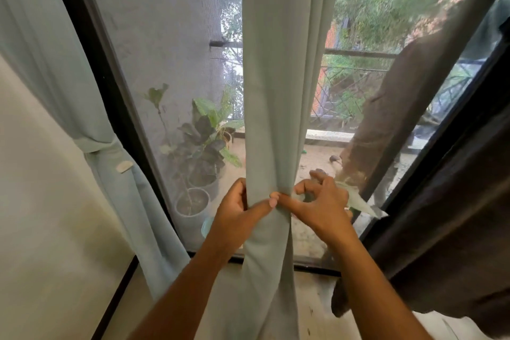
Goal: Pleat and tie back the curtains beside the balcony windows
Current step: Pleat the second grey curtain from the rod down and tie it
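Head view is looking down at a balcony window, and going from the left: a pale green curtain (pixel 82 107) is hanging against the wall, already cinched by a matching tieback (pixel 95 143) with a small light tab (pixel 124 166) showing just below it. Next to it the black window frame (pixel 110 107) is running up at a slant. Through the mesh screen, potted plants (pixel 198 152) are sitting out on the balcony floor, far side of the glass. Now the middle: a second pale green curtain panel (pixel 278 91) is hanging straight down the centre, gathered narrow at hand level. The left hand (pixel 237 210) is gripping that gathered bunch from the left, thumb stretching across the front of the fabric. The right hand (pixel 323 201) is meeting it from the right, index finger pressing across the folds and touching the left thumb, the other fingers curling loosely behind; something pale is poking out past it, too blurred to tell. Further right, a dark brown curtain (pixel 447 201) is hanging beside the frame, near the right edge.
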